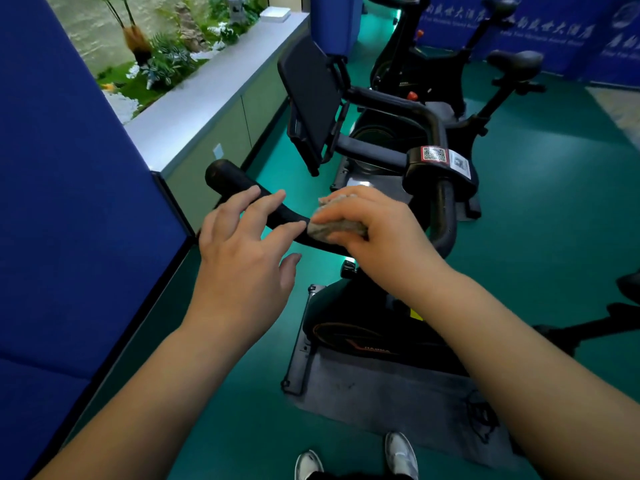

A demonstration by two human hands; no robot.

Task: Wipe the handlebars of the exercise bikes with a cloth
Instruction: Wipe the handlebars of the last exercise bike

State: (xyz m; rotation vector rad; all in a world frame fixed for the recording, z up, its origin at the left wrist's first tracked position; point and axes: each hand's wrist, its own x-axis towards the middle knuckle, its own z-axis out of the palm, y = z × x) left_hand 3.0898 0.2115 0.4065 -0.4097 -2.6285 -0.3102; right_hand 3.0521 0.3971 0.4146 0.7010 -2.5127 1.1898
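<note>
**Clerk:** At centre frame, item one: handlebar (277, 216), black foam grip, curving from its end cap at 10 o'clock toward the stem at 3 o'clock. Item two: cloth (334, 227), grey, bunched, touching the bar.

**Checker:** Hands?

**Clerk:** Right hand (372, 230) clenched over the cloth, pressing it on the bar. Left hand (242, 258) released, fingers spread, resting lightly across the bar at 9 o'clock of the cloth, holding nothing.

**Checker:** Method for this step?

**Clerk:** My judgement: wrap the cloth round the bar, not just over the top; stroke out to the end cap; move the left hand off the unwiped stretch. Other bikes (433, 74) at 12 o'clock appear to be outstanding.
</note>
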